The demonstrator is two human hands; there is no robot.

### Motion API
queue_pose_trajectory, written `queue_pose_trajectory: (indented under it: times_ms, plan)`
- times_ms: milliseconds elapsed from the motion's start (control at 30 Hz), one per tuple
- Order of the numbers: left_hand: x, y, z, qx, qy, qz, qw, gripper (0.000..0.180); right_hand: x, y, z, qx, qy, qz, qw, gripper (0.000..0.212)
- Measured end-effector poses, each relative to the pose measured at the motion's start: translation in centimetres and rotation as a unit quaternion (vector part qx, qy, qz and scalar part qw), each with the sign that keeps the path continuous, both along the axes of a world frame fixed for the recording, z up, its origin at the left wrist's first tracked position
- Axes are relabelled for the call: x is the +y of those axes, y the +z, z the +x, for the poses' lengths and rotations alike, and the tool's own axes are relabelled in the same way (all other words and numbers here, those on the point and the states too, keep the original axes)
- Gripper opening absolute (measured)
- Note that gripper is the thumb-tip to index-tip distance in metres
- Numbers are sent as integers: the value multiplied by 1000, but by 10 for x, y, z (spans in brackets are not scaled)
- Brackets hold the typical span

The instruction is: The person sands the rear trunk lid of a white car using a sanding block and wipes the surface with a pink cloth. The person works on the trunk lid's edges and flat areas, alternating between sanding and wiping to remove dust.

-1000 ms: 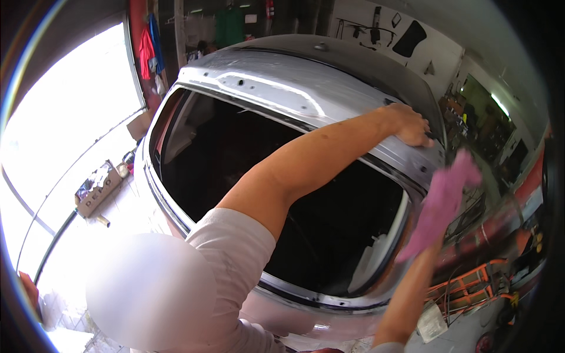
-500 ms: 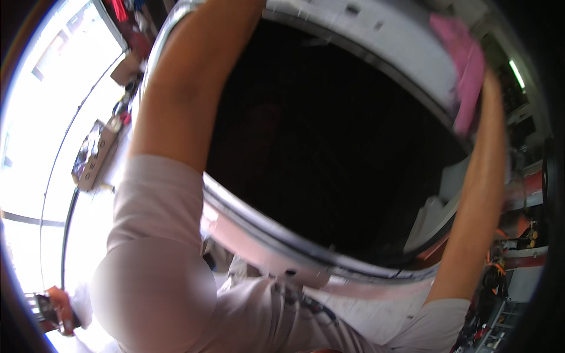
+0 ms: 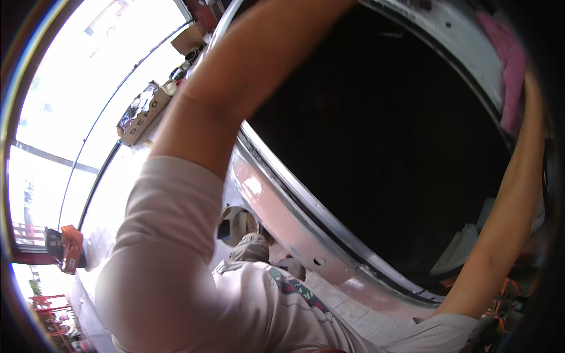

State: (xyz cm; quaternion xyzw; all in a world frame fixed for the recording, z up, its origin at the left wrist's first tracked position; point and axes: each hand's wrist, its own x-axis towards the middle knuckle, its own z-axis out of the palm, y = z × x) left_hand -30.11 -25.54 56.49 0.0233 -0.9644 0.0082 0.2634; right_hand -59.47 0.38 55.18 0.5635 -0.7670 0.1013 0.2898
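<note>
A large dark area (image 3: 382,141), glass or an opening, I cannot tell which, fills the middle inside a vehicle body's curved rim (image 3: 312,203). My left forearm (image 3: 265,59) reaches over its upper left side, and the left hand lies beyond the top edge. My right forearm (image 3: 506,200) stretches up along the right side. It ends at a crumpled pink cloth (image 3: 511,65) against the pale upper body panel (image 3: 456,44). That cloth covers my right hand, so its fingers do not show; the hand appears to hold it.
Below the rim runs a pinkish, patchy body panel (image 3: 276,209) with a round hole. At left, a cardboard box (image 3: 144,117) of small things stands before a bright opening, with an orange object (image 3: 72,250) lower down. Grey pieces (image 3: 456,250) show at the dark area's lower right.
The view has swung, so the dark area, the rim and the box now appear farther right. My left forearm leans more to the right. The right arm stays stretched toward the pink cloth.
</note>
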Motion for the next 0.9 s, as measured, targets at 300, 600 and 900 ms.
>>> queue_pose_trajectory:
  times_ms: [300,600,900]
  plan:
    - [-167,-30,102,-7,205,-116,972,39,-26,17,11,-8,-17,0,1000,69]
    - [-104,-25,85,99,41,164,981,56,-64,3,79,-7,-96,-11,995,72]
    - [-113,-67,93,252,-39,44,966,53,-81,-8,119,-193,-116,-40,973,87]
